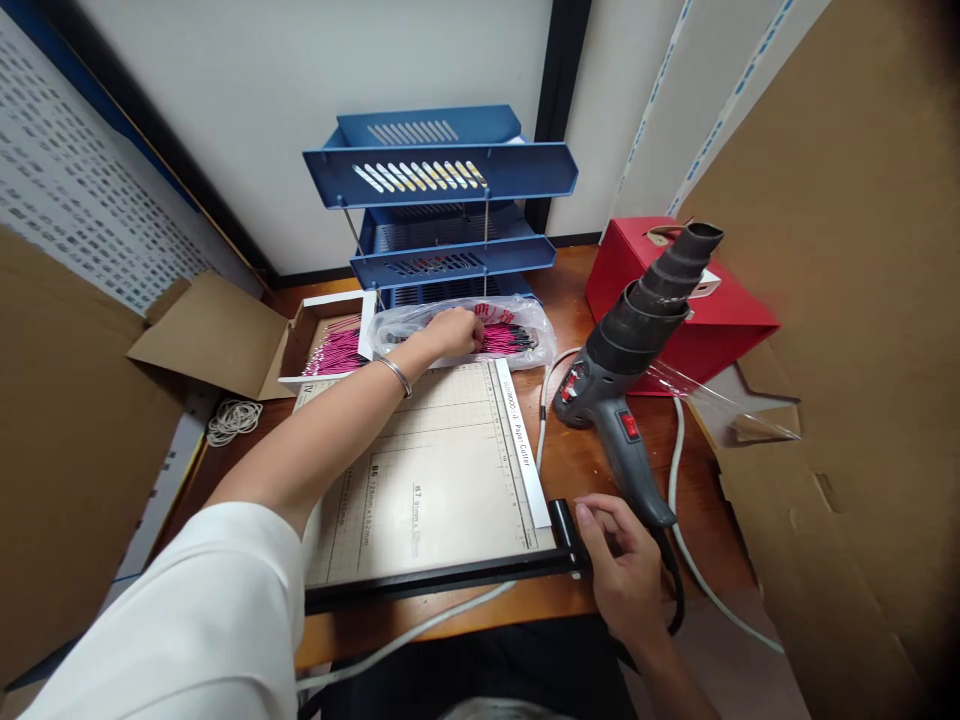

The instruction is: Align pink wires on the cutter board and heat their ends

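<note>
My left hand point(455, 332) reaches across the paper cutter point(442, 460) into a clear plastic bag point(382, 325) with red print. Its fingers are curled closed against the bundle of pink and black wire-like pieces point(506, 338) inside; what they pinch is hidden. At the cutter's near right corner, my right hand point(626, 565) is curled, thumb and fingers drawn together beside the black handle point(562, 525). Anything between those fingertips is too small to make out. Left of the bag, an open cardboard box point(296, 340) holds more pink pieces point(337, 350).
A grey heat gun point(626, 370) stands nozzle-up at right, before a red box point(675, 340). Blue stacked trays point(450, 180) rise at the back. White cable point(679, 470) crosses the wooden table point(577, 460). A coiled cord point(234, 422) lies left; cardboard point(847, 400) walls the right.
</note>
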A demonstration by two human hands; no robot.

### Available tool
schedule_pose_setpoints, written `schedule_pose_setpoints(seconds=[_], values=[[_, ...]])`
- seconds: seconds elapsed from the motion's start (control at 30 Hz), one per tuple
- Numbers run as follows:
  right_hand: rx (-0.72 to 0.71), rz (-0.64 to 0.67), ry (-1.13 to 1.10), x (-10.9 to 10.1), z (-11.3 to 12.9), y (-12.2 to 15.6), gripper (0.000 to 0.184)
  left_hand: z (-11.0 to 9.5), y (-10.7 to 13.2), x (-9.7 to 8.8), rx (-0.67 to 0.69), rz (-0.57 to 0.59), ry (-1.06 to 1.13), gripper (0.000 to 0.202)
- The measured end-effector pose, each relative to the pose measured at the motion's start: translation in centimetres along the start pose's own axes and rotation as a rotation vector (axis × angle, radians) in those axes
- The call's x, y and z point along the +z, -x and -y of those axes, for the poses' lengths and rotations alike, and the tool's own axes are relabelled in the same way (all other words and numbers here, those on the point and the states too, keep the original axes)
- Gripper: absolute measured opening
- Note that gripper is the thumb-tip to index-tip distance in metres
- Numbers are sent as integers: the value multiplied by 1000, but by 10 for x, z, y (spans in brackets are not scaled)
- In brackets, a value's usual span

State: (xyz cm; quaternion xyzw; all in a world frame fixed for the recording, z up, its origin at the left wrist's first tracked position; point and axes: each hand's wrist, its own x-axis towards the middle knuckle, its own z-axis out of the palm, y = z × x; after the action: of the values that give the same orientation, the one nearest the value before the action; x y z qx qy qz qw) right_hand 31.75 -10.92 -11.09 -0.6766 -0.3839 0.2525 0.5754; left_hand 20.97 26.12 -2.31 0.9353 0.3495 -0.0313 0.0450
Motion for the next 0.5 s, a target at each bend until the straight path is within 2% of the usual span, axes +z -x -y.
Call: schedule_pose_setpoints(seconds=[0.3,0.4,0.5], values=[[8,6,11,0,1,-1,26,-18,-5,2,103,-89,45,25],[11,11,11,-1,1,-1,26,-17,-11,3,168,-63,76,28],[23,6,1,0,2,0,27,-16,-20,6,197,-38,126,21]])
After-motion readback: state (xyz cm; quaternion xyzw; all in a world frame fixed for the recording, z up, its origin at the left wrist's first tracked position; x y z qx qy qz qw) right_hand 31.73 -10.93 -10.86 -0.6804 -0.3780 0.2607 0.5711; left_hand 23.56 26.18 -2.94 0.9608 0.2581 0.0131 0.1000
